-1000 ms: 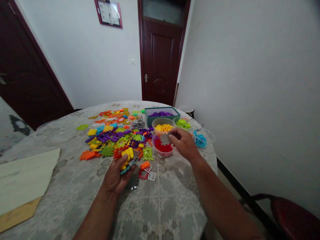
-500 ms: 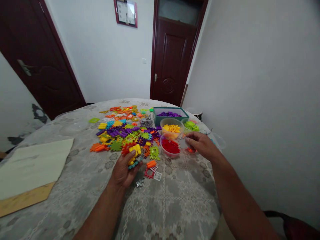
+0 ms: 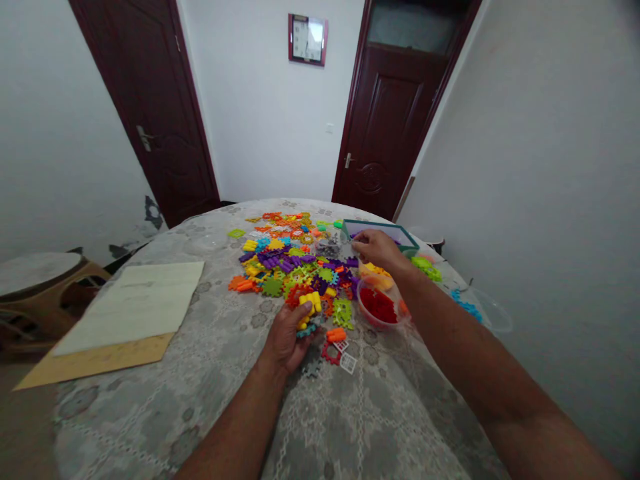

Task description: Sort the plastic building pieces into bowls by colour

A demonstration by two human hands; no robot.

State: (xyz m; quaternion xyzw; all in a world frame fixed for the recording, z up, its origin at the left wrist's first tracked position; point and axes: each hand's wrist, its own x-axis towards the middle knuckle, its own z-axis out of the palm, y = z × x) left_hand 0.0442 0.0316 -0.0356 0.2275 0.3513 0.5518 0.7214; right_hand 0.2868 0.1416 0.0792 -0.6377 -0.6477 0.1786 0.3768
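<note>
My left hand (image 3: 286,339) is closed around a cluster of yellow plastic building pieces (image 3: 310,305), with teal and red gear-edged pieces beside them. Farther out, my right hand (image 3: 379,249) has thumb and fingers pressed together; whatever is between them is too small to name. It hovers beside a clear bowl of grey pieces (image 3: 329,246) and in front of the green box (image 3: 413,247) with purple pieces inside. Below my right wrist stand a bowl of yellow pieces (image 3: 376,268), partly covered by the arm, and a bowl of red pieces (image 3: 379,305).
A mixed pile of coloured gear-shaped pieces (image 3: 280,263) spreads across the table middle. Near my left hand lie an orange piece (image 3: 337,335), a white grid piece (image 3: 348,362) and a grey gear piece (image 3: 312,367). Paper sheets (image 3: 135,300) lie at left; blue pieces (image 3: 466,305) sit at right.
My right hand has moved from beside the red bowl, up and left toward the grey bowl and green box. The view has turned left. My left hand still holds its pieces.
</note>
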